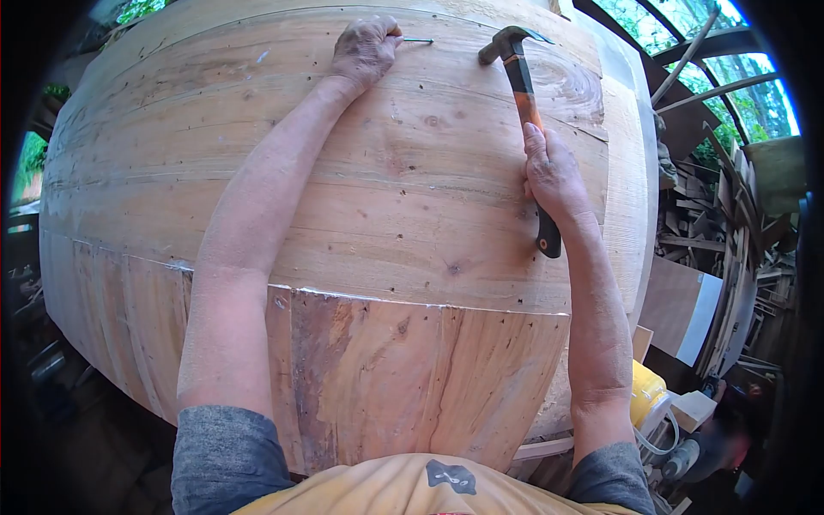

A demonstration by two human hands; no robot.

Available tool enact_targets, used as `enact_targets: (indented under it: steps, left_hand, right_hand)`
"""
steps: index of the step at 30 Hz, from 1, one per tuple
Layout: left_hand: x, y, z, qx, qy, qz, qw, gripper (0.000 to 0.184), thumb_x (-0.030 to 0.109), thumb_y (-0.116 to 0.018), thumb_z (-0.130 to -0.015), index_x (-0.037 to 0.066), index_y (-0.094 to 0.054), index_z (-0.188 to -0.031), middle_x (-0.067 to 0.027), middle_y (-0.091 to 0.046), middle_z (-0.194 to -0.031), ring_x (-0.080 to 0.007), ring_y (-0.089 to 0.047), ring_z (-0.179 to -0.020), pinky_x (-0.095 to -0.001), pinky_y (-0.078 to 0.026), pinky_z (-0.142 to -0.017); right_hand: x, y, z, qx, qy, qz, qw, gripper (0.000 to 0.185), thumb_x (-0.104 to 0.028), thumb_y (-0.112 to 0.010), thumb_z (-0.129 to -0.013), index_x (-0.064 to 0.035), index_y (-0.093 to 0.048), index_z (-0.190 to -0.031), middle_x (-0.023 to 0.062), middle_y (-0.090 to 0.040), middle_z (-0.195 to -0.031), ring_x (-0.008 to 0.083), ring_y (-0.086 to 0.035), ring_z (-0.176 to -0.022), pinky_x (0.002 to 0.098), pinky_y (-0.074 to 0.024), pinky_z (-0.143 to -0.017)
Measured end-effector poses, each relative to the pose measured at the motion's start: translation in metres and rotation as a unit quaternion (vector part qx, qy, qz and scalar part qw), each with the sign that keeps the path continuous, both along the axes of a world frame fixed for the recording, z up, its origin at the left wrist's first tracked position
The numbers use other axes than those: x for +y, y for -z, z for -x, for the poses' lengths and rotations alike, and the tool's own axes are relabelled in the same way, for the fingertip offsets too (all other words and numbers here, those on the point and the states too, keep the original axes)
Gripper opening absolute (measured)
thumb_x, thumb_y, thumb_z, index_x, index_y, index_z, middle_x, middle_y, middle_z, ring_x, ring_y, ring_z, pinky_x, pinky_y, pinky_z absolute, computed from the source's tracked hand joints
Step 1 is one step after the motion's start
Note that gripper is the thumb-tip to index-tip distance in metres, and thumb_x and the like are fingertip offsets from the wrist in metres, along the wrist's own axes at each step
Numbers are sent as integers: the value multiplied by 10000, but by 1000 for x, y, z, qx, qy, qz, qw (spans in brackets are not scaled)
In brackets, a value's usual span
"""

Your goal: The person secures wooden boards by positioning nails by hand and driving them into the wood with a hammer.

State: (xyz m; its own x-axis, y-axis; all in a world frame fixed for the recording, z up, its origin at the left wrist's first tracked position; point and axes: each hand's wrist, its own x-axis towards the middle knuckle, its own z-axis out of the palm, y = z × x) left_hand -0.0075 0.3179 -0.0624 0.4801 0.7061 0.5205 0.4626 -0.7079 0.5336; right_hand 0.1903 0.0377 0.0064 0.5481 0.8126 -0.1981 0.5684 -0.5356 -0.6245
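My right hand (554, 176) is wrapped round the black and orange handle of a claw hammer (520, 75). The hammer's head is raised at the upper right of the view, over the planks. Farther left, near the top, my left hand (367, 47) is closed on a slim teal metal nail punch (418, 40), whose tip points right, close to the wood. Under both arms spreads a curved, planked wooden surface (360, 206), dotted with small dark nail holes or heads. Whether the punch's tip touches the wood I cannot tell.
Shorter upright planks (386, 369) meet the long ones along a whitish seam nearest my body. At the lower right stands a yellow container (649, 396) with a pale handle. Stacked scrap boards (699, 215) and a leaning panel (674, 296) fill the right side.
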Motion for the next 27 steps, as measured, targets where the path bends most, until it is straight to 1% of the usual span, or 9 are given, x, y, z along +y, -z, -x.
enact_targets:
  steps: [3, 6, 9, 13, 16, 19, 21, 23, 27]
  left_hand:
    - [0, 1, -3, 10, -18, 6, 1000, 105, 195, -680, -927, 102, -731, -936, -116, -736, -952, -333, -679, -953, -458, -536, -879]
    - [3, -1, 1, 20, -17, 10, 1000, 102, 193, -679, -926, 107, -733, -934, -111, -736, -961, -330, -674, -956, -455, -538, -874]
    - [1, -2, 1, 18, -2, -3, 1000, 95, 179, -675, -920, 96, -721, -929, -117, -732, -949, -325, -667, -945, -454, -539, -868]
    - [19, 30, -2, -109, 53, -106, 987, 44, 70, -652, -841, 93, -615, -848, -148, -624, -780, -357, -613, -760, -455, -487, -712]
    - [15, 28, -1, -81, 27, -141, 986, 79, 27, -655, -808, 91, -609, -816, -147, -613, -769, -353, -608, -761, -458, -483, -710]
    - [13, 24, -1, -76, 22, -146, 986, 88, 12, -641, -791, 92, -607, -800, -149, -610, -773, -354, -606, -767, -461, -478, -710]
    - [13, 25, -1, -83, 31, -133, 987, 90, 7, -628, -789, 93, -605, -800, -148, -613, -781, -355, -605, -767, -459, -479, -712]
    - [9, 22, -4, -82, 34, -118, 989, 91, 4, -620, -789, 93, -604, -797, -147, -614, -784, -354, -606, -765, -456, -482, -713]
    - [13, 30, -7, -86, 8, -147, 985, 78, 13, -626, -798, 87, -606, -783, -141, -615, -769, -354, -614, -755, -448, -499, -710]
  right_hand:
    - [-1, -9, 4, 2, -16, 4, 1000, 505, -513, -439, -1097, -37, -548, -967, 44, -551, -661, 128, -532, -496, 315, -445, -491]
    - [-3, -31, 14, 138, -3, 2, 990, 561, -540, -429, -1092, -11, -579, -980, 107, -629, -747, 189, -631, -585, 368, -518, -561]
    - [1, -60, 32, 175, -17, -105, 979, 562, -563, -424, -1087, -36, -559, -944, 33, -585, -704, 87, -577, -536, 265, -475, -481]
    - [21, -107, 37, 126, -105, -259, 952, 609, -611, -425, -1068, -36, -544, -909, 22, -555, -658, 92, -551, -524, 269, -460, -465]
    - [37, -130, 51, 90, -65, -315, 943, 571, -566, -446, -1079, -12, -583, -1061, 22, -555, -651, 89, -497, -476, 253, -407, -465]
    - [48, -108, 53, 94, -87, -292, 948, 557, -561, -435, -1083, -24, -578, -1042, 19, -553, -651, 88, -505, -482, 259, -420, -468]
    - [56, -68, 48, 67, -71, -157, 983, 552, -584, -433, -1075, -57, -557, -966, 15, -538, -648, 107, -535, -521, 282, -456, -482]
    - [66, -34, 30, 43, -86, 56, 994, 495, -537, -440, -1089, -72, -522, -939, 21, -527, -701, 111, -526, -541, 284, -464, -489]
    - [46, -56, 35, 127, -26, -93, 987, 490, -512, -431, -1100, -55, -534, -955, 27, -541, -712, 110, -519, -528, 279, -459, -495]
